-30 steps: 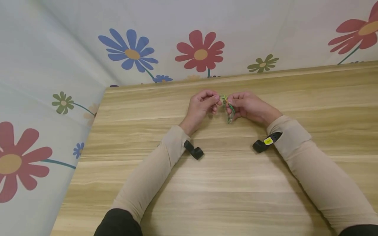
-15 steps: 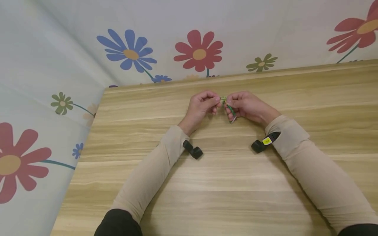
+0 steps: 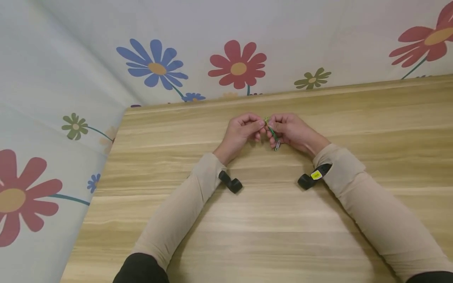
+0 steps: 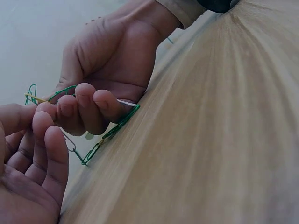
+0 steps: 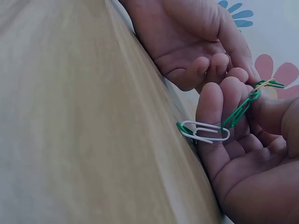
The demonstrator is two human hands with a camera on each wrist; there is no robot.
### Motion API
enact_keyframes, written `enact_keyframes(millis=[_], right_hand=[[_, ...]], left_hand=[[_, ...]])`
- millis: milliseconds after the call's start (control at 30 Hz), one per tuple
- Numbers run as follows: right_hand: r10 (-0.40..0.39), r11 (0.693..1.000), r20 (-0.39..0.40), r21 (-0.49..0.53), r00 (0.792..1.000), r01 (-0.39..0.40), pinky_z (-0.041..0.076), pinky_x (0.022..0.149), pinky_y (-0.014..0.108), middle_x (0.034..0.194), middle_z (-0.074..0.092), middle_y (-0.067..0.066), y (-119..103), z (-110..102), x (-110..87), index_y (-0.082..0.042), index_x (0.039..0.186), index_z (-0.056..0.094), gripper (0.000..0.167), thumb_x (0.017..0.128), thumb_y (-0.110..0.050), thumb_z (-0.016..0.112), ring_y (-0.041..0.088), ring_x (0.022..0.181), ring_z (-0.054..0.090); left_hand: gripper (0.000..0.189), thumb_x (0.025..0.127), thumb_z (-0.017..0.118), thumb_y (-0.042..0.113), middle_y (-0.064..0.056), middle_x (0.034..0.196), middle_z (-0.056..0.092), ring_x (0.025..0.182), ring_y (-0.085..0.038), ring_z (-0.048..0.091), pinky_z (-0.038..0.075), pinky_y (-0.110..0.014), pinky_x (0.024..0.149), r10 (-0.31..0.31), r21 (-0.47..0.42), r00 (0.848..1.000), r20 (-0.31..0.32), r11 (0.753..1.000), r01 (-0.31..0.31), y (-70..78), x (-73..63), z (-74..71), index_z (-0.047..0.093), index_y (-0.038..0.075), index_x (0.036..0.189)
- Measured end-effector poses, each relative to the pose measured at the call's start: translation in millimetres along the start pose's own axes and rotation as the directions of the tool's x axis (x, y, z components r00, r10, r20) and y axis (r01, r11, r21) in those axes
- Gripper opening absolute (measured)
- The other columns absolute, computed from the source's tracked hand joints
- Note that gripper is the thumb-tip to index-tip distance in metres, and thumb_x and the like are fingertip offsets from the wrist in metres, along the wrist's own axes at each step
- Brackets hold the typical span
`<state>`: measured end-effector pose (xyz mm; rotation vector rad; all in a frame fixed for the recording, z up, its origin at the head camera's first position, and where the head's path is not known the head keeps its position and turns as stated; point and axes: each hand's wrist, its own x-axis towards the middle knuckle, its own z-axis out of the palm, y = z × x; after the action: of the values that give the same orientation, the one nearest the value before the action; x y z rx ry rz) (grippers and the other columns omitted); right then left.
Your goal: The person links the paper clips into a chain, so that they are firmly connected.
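A short chain of linked paper clips, green, yellow and white, passes between the two hands above the table. My left hand (image 3: 238, 133) pinches the upper end of it between thumb and index finger. Close beside it, fingertips almost meeting, my right hand (image 3: 297, 131) pinches the chain near a yellow paper clip (image 5: 264, 84). From there a green paper clip (image 5: 239, 111) runs across the right fingers to a white paper clip (image 5: 202, 124). More green paper clips (image 4: 93, 151) hang low near the tabletop in the left wrist view. The pinched parts are hidden by the fingertips.
The wood-grain table (image 3: 247, 220) stretches under both forearms. A white cloth with printed flowers (image 3: 237, 68) rises behind it and along the left side. Black wrist cameras (image 3: 235, 184) sit on both sleeves.
My right hand has shifted slightly left, narrowing the gap to the left hand. The hanging end of the chain has swung and turned, and the white clip now shows. My left hand stays nearly still.
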<state>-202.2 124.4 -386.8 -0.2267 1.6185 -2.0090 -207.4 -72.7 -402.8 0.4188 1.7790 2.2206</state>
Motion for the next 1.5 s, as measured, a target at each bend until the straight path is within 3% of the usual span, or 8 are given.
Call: enact_keyframes(millis=[567, 800, 933, 1033, 1167, 1300, 1400, 1500], right_hand=[[0.006, 0.999, 0.006, -0.033, 1.0, -0.006, 0.055, 0.058, 0.029, 0.077, 0.057, 0.009, 0, 1, 0.8, 0.005, 0.091, 0.055, 0.022, 0.107, -0.006, 0.045, 0.016, 0.06, 0.058], [-0.011, 0.978, 0.045, 0.209, 0.999, 0.001, 0.054, 0.061, 0.031, 0.074, 0.054, 0.008, 1, -4, -0.7, -0.002, 0.086, 0.055, 0.031, 0.109, -0.007, 0.034, 0.019, 0.062, 0.055], [-0.026, 0.963, 0.05, 0.268, 0.998, 0.012, 0.053, 0.061, 0.031, 0.072, 0.054, 0.008, 3, -6, -0.7, -0.003, 0.084, 0.056, 0.033, 0.109, -0.008, 0.034, 0.019, 0.063, 0.054], [-0.041, 0.962, 0.044, 0.273, 0.998, 0.027, 0.054, 0.061, 0.032, 0.071, 0.054, 0.008, 4, -5, -0.4, -0.002, 0.083, 0.056, 0.034, 0.109, -0.01, 0.036, 0.019, 0.062, 0.054], [-0.045, 0.96, 0.057, 0.28, 0.997, 0.027, 0.051, 0.057, 0.03, 0.069, 0.051, 0.007, 2, -5, -0.7, -0.002, 0.083, 0.055, 0.034, 0.109, -0.011, 0.036, 0.018, 0.059, 0.051], [-0.026, 0.952, 0.093, 0.306, 0.995, -0.004, 0.037, 0.048, 0.022, 0.062, 0.036, 0.0, -4, -13, -2.4, -0.005, 0.081, 0.05, 0.034, 0.11, -0.016, 0.037, 0.012, 0.05, 0.035], [-0.048, 0.931, 0.065, 0.365, 0.997, 0.021, 0.026, 0.044, 0.019, 0.061, 0.026, -0.002, -11, -25, -6.9, -0.003, 0.082, 0.054, 0.032, 0.109, -0.016, 0.042, 0.009, 0.049, 0.024], [-0.079, 0.928, 0.014, 0.367, 0.997, 0.068, 0.031, 0.046, 0.02, 0.062, 0.034, 0.0, -16, -33, -9.7, 0.0, 0.093, 0.062, 0.021, 0.106, -0.006, 0.048, 0.011, 0.05, 0.03]], left_hand=[[0.007, 0.097, 0.061, -0.004, -0.018, 0.078, 0.064, 0.059, -0.013, 0.058, 0.052, -0.022, 0.056, 0.01, 0.011, 0.998, -0.067, 1.0, -0.009, 2.9, -2.1, 1.7, 0.065, -0.001, 0.092], [0.013, 0.095, 0.054, -0.002, -0.007, 0.07, 0.056, 0.057, -0.013, 0.054, 0.051, -0.023, 0.052, 0.046, 0.019, 0.987, -0.152, 0.999, -0.044, 3.0, -0.2, 0.9, 0.06, 0.003, 0.085], [0.013, 0.095, 0.053, 0.001, -0.006, 0.07, 0.055, 0.056, -0.013, 0.053, 0.05, -0.023, 0.051, 0.054, 0.018, 0.981, -0.185, 0.998, -0.052, 0.5, 1.8, 0.7, 0.06, 0.003, 0.085], [0.012, 0.098, 0.054, 0.004, -0.007, 0.081, 0.06, 0.069, -0.014, 0.059, 0.054, -0.026, 0.058, 0.07, 0.025, 0.98, -0.185, 0.997, -0.066, -0.7, 2.6, -0.3, 0.061, 0.005, 0.088], [0.013, 0.102, 0.051, 0.005, -0.008, 0.097, 0.069, 0.088, -0.017, 0.066, 0.057, -0.037, 0.082, 0.101, 0.013, 0.987, -0.127, 0.995, -0.1, -0.2, 2.8, -0.7, 0.059, 0.005, 0.092], [0.014, 0.104, 0.044, 0.003, -0.006, 0.069, 0.057, 0.069, -0.016, 0.061, 0.055, -0.038, 0.087, 0.086, -0.091, 0.994, -0.074, 0.992, -0.092, 0.7, 2.6, -0.2, 0.054, 0.003, 0.094], [0.01, 0.104, 0.044, 0.003, -0.001, 0.06, 0.036, 0.051, -0.013, 0.042, 0.056, -0.034, 0.074, 0.046, -0.182, 0.996, -0.08, 0.981, -0.06, 2.1, 2.5, 0.5, 0.054, 0.002, 0.101], [0.014, 0.101, 0.046, 0.001, 0.0, 0.061, 0.037, 0.048, -0.01, 0.035, 0.055, -0.028, 0.061, 0.029, -0.207, 0.991, -0.13, 0.977, -0.055, 3.8, 1.9, 0.3, 0.054, 0.0, 0.112]])
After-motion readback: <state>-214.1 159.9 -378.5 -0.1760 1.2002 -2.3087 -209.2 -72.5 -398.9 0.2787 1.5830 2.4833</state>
